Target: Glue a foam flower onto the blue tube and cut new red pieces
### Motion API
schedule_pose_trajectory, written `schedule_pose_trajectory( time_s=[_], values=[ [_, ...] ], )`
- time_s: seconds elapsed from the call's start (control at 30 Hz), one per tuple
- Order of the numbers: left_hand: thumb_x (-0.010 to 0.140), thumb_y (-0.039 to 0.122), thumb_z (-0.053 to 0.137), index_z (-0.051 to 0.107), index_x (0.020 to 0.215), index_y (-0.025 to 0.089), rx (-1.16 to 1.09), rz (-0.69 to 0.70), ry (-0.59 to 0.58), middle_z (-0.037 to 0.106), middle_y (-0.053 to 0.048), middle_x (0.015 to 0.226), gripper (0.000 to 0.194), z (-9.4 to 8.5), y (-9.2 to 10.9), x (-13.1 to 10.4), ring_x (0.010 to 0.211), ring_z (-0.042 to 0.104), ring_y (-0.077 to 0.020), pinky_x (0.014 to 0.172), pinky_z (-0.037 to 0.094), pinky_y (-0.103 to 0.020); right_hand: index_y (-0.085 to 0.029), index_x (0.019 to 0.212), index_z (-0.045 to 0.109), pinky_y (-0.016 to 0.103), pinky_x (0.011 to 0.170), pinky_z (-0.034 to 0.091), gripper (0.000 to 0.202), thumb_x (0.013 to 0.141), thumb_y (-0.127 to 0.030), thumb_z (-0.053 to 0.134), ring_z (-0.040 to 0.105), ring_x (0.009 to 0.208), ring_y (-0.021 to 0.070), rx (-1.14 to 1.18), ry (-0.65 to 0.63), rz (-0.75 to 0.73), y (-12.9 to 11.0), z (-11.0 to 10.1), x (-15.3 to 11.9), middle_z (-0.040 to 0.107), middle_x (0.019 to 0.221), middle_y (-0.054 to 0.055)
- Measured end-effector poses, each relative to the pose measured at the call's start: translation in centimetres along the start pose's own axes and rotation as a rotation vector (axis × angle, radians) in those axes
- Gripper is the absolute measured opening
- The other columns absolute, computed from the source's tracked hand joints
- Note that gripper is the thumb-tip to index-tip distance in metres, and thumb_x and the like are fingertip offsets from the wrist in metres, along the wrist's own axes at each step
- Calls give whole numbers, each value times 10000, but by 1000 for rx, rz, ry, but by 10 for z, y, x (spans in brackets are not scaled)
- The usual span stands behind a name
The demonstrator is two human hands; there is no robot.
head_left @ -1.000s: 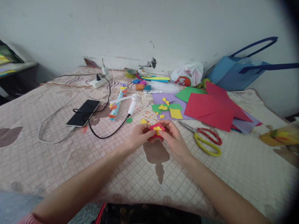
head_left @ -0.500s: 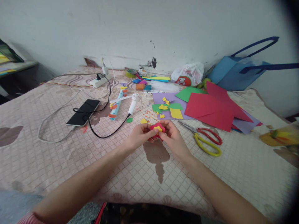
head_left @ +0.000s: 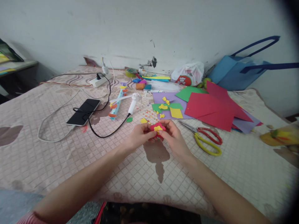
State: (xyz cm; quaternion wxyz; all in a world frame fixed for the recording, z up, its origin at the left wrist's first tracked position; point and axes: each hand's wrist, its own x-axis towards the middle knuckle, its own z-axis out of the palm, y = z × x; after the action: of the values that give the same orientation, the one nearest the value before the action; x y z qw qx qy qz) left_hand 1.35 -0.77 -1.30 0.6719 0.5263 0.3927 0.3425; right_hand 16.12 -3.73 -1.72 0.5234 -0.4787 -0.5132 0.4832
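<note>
A red paper flower [head_left: 153, 127] with a smaller yellow flower [head_left: 158, 128] on its face is pinched between both hands, just above the table. My left hand [head_left: 140, 135] grips its left side, thumb on the front and fingers behind. From the other side, my right hand [head_left: 172, 136] holds it with the thumb at the lower edge of the yellow piece. The fingers behind the flower are partly hidden. Beyond the hands lie a yellow square [head_left: 176, 113] and several small yellow cut-outs [head_left: 163, 106] on purple and green paper.
Scissors [head_left: 206, 140] with red and yellow handles lie right of my hands. Red sheets [head_left: 210, 109] are stacked behind them. At left are a phone [head_left: 83, 112] with cables, a white corded tool [head_left: 133, 104] and a power strip [head_left: 100, 81]. A blue bag [head_left: 230, 73] stands back right.
My right thumb has shifted slightly lower on the flower, so more of the yellow piece shows. Both hands stay in almost the same place, still holding it.
</note>
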Motion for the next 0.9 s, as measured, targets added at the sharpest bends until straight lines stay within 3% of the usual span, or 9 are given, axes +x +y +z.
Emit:
schedule_pose_trajectory(
  time_s=[0.2,0.4,0.63,0.9],
  values=[
    [731,215,645,584,821,103,-6,4,-6,628,-17,705,156,0,1,-2,561,565,-69,563,450,-202,-257,1012,529,275,725,468,227,793,-199,533,561,898,147,-10,5,-11,2,-1,0,580,1018,15],
    [745,342,650,594,839,90,-12,-18,5,642,-51,746,275,2,5,-3,571,578,-86,580,474,-231,-251,999,531,283,766,464,218,791,-187,541,562,911,146,-26,-2,-17,2,0,1,585,1016,16],
    [787,234,603,593,810,90,-31,-39,45,629,-24,677,146,3,3,-1,534,569,-67,552,469,-199,-251,987,533,279,759,471,181,809,-217,535,559,920,149,-20,-15,-33,3,0,1,580,1018,17],
    [781,219,603,595,790,99,-36,-28,37,604,-4,650,120,2,2,-2,524,559,-64,535,456,-193,-259,998,518,243,684,466,241,778,-175,567,553,862,130,2,-29,-13,3,0,0,572,990,2]
  ],
)
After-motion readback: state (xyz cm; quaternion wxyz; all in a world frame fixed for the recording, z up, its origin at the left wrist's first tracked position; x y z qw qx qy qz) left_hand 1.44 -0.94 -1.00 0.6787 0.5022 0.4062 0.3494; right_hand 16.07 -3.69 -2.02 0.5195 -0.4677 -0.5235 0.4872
